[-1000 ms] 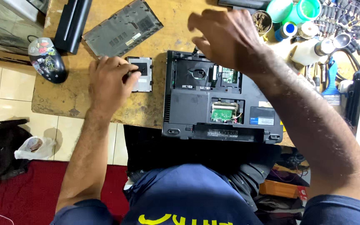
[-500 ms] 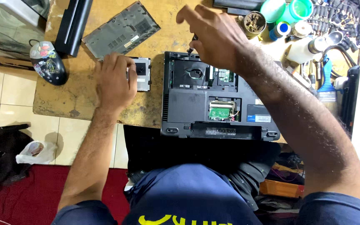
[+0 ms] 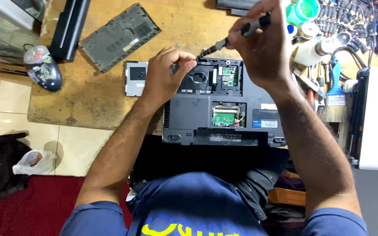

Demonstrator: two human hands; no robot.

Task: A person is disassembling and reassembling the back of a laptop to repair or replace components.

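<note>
The laptop (image 3: 224, 109) lies upside down at the near edge of the wooden desk (image 3: 88, 96), its bottom hatch open so that green circuit boards show in two bays. The right hand (image 3: 263, 48) is closed round the handle of a screwdriver (image 3: 237, 32), which slants down to the left with its tip at the laptop's far-left corner. The left hand (image 3: 165, 76) rests on that same corner, fingertips pinched together right by the tip; whether a screw sits between them I cannot tell.

The screwdriver looks light and stiff, best held by its ribbed handle, as it is here. The laptop is the heavier piece and, opened like this, fragile: I would take it only by the plastic edges and keep off the bare boards.

Left of the laptop lies a small silver drive (image 3: 135, 78), and beyond that the removed black cover panel (image 3: 119, 35). Further left sits a patterned mouse (image 3: 43, 67); right of the laptop, a brush (image 3: 335, 98) among loose tools.

Half a second ago the left hand lay flat over the drive; it has now come across onto the laptop. The right hand, then spread above the far edge, has closed on the screwdriver.
</note>
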